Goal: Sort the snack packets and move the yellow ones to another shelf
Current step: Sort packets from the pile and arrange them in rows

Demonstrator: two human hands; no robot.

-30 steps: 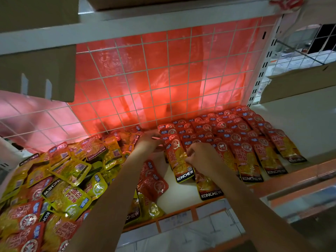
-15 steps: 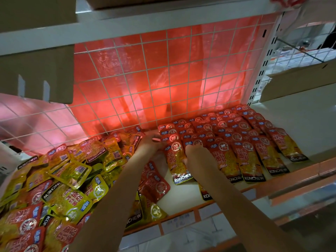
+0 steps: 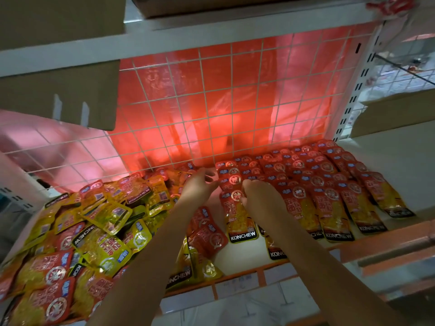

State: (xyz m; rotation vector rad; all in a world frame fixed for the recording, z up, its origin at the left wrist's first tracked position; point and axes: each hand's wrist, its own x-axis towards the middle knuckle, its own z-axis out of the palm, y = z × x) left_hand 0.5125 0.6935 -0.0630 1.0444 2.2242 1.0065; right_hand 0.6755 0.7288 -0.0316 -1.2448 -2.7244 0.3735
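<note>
Clearly, what you are handling is light and limp: flat, glossy foil snack packets that slide over each other and crumple if squeezed. Your right hand has its fingers curled down on the top of the red-topped packet with the black KONCHEW band, at the left end of the neat overlapping rows of red packets; it looks like a pinch at the sealed top edge, though the fingertips are partly hidden. Your left hand hovers just beside it with loosely bent fingers and grasps nothing that I can see.

The yellow packets you must move lie in the jumbled heap on the left, mixed with red ones. Take each by a sealed edge or corner, where the foil is stiffest, not by the soft filled middle. Lift rather than drag, since neighbours will likely slip along.

Room is tight. The white wire grid closes the back, a brown cardboard flap hangs over the heap, and packets overhang the orange shelf lip. A bare strip of white shelf between heap and rows gives your best working space.
</note>
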